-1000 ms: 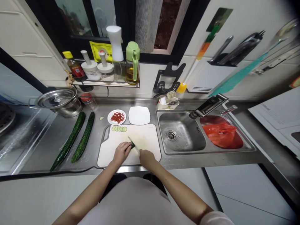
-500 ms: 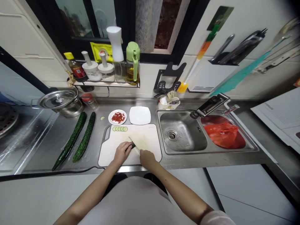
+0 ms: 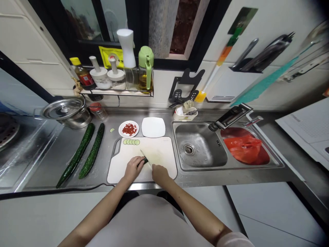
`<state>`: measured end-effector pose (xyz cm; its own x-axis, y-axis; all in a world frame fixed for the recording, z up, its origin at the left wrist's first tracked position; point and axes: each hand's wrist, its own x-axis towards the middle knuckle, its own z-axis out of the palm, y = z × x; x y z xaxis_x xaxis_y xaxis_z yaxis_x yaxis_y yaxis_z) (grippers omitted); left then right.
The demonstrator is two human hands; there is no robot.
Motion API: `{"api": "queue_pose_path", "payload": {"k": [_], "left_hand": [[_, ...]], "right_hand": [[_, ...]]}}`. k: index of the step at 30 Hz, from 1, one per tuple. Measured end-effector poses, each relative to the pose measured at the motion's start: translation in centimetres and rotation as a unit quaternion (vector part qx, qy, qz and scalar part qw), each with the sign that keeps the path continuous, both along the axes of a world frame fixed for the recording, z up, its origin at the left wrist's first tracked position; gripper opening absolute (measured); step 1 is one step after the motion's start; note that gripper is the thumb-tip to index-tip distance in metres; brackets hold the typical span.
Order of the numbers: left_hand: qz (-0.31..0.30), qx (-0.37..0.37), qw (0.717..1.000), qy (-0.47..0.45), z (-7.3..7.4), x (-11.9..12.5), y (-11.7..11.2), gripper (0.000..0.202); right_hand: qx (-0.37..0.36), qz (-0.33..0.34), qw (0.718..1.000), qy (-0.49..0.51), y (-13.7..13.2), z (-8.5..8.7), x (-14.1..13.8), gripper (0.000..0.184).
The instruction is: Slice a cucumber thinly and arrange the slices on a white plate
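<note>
My left hand (image 3: 134, 167) is closed over a short dark green piece of cucumber (image 3: 145, 160) on the white cutting board (image 3: 123, 171). In my right hand (image 3: 160, 175) is the handle of a knife (image 3: 144, 155), whose narrow blade slants up and left, right beside the cut end of the cucumber. Most of the cucumber piece is hidden under my left fingers. A row of several thin cucumber slices (image 3: 131, 142) overlaps along the board's upper left. Behind the board stand a plate of red berries (image 3: 129, 129) and a white square plate (image 3: 153, 127).
Two whole cucumbers (image 3: 77, 156) lie left of the board, near a lidded steel pot (image 3: 69, 111) and a red-capped jar (image 3: 98, 111). To the right is a double sink (image 3: 203, 151) with a red plastic bag (image 3: 244, 148). A condiment rack (image 3: 117, 92) hangs behind.
My right hand and the knife have shifted slightly left, closer to the cucumber piece. My left hand keeps its hold, and the slices lie as before.
</note>
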<state>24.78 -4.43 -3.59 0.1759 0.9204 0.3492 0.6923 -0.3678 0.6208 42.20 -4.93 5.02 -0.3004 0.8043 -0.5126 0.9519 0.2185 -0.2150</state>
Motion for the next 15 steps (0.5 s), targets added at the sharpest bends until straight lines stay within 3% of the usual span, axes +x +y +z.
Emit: {"api": "queue_pose_path", "payload": {"k": [15], "left_hand": [[0.017,-0.002,1.000,0.004,0.2,0.3,-0.3,0.023]], "right_hand": [[0.023,-0.006,1.000,-0.011,-0.6,-1.3,-0.3,0.026]]}}
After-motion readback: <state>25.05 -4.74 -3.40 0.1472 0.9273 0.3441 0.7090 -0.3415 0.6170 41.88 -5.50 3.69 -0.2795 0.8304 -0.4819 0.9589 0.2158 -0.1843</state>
